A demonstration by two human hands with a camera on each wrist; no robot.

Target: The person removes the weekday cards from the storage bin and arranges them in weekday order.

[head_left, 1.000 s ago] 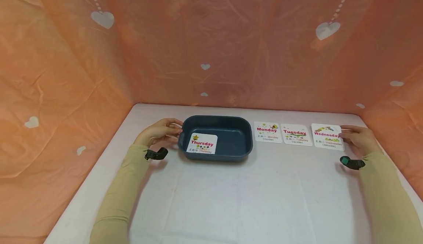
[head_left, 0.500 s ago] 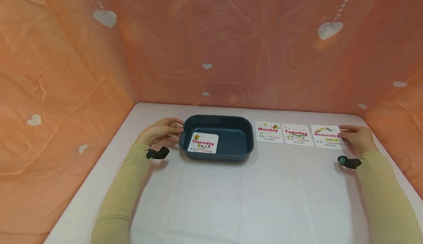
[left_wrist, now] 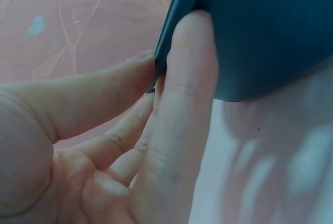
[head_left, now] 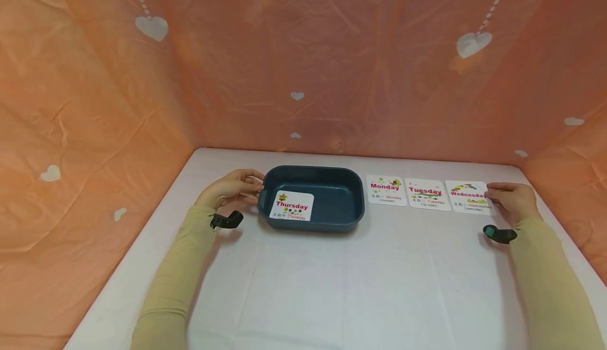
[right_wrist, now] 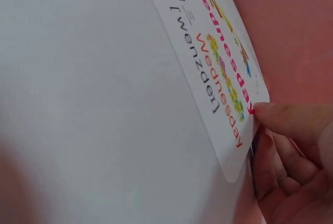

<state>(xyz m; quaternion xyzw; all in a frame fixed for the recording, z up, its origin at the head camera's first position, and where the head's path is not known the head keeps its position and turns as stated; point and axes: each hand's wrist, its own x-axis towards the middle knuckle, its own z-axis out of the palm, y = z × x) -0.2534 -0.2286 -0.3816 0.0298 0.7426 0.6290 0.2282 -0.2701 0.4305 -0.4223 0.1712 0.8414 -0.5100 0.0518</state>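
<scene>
A dark blue rectangular tray (head_left: 327, 226) stands on the white table, and a Thursday card (head_left: 292, 206) lies inside it at the left. My left hand (head_left: 229, 187) pinches the tray's left rim between thumb and forefinger, as the left wrist view shows close up. To the right of the tray lie a Monday card (head_left: 386, 191), a Tuesday card (head_left: 428, 194) and a Wednesday card (head_left: 469, 197) in a row. My right hand (head_left: 514, 201) pinches the Wednesday card's right edge. In the right wrist view the thumb (right_wrist: 291, 120) is on its printed face, other fingers curled below.
An orange cloth with white hearts (head_left: 297, 96) hangs behind and on both sides of the table (head_left: 341, 287). Black bands with small devices sit on the left wrist (head_left: 226, 220) and right wrist (head_left: 500, 234).
The Wednesday card has shifted slightly left towards the Tuesday card, with my right hand moving along. My left hand stays at the tray's rim. The whole view has shifted a little.
</scene>
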